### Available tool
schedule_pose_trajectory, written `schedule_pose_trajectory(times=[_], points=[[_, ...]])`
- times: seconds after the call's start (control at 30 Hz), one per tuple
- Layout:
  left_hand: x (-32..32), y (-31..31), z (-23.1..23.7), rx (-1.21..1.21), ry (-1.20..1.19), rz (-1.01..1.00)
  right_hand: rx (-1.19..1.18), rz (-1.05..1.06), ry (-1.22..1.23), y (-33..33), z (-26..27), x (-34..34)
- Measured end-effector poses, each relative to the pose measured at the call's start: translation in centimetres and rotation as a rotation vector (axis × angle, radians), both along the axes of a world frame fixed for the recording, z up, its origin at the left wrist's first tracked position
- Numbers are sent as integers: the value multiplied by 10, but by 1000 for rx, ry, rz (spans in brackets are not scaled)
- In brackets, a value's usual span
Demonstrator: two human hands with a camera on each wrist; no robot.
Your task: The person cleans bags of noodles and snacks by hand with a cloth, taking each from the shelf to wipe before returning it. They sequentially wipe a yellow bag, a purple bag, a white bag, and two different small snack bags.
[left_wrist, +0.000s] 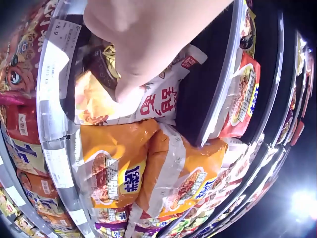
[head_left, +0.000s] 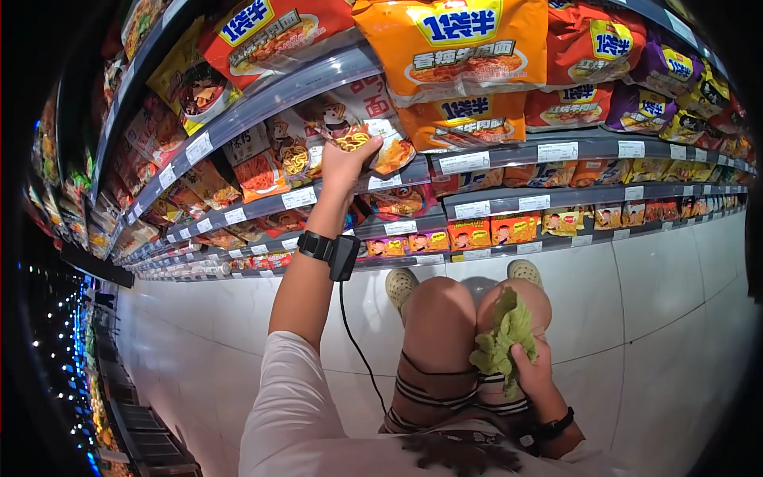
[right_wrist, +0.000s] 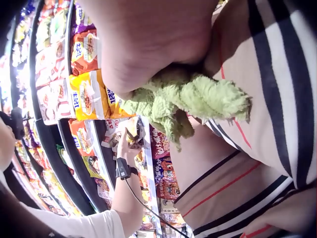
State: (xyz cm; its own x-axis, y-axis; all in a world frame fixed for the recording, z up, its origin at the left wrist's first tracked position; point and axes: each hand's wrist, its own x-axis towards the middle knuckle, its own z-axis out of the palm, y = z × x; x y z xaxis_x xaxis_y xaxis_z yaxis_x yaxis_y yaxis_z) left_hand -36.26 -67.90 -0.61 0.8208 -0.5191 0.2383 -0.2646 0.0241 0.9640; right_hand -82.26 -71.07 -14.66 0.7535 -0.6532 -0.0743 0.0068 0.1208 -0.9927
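My left hand [head_left: 346, 163] reaches to the shelf and grips a white noodle packet [left_wrist: 161, 96] with red characters and a picture of yellow noodles. The thumb lies across the packet's front; the other fingers are partly hidden. Beside it on the same shelf stands another noodle packet [head_left: 290, 151]. Over my right thigh, my right hand [head_left: 534, 372] holds a crumpled, fluffy light-green cloth [head_left: 506, 334]. Folds of the cloth stick out past the fingers in the right wrist view.
Large orange noodle bags [head_left: 465, 119] and red bags [head_left: 568, 107] stand to the right. A shelf rail [head_left: 509, 155] with price tags runs along the front. Small snack packs [head_left: 513, 230] fill the lowest shelf. A black cable [head_left: 350, 334] hangs from the left wrist over the tiled floor [head_left: 636, 318].
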Motion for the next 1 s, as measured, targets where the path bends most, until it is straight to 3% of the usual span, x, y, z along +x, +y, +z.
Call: schedule_pose_trajectory(times=[0.17,0.3,0.4,0.53,0.6,0.63,0.73,0.83,0.97,1.0], points=[[9,7,-1,-122,187,-72,-14,5,12,-2,-7,-3],[22,13,-18,-258,199,-27,-93,-13,4,-4,4,-4],[4,27,-11,-468,321,-8,-77,-33,21,-3,0,-6],[-20,65,-18,-477,515,-103,-55,-50,62,-1,-8,-7],[-51,89,-22,-433,590,-154,-26,-112,0,0,-22,-6],[-65,103,-33,-411,623,-156,141,-91,-55,0,-19,-5],[-119,139,-67,-313,708,-191,256,-107,-91,-2,-17,-6],[-182,153,-99,-246,844,-161,419,-242,-184,-4,-14,-3],[-263,141,-104,-151,970,-255,471,-441,-244,-19,25,0],[-280,134,-94,-130,986,-291,330,-444,-237,-26,32,-4]])
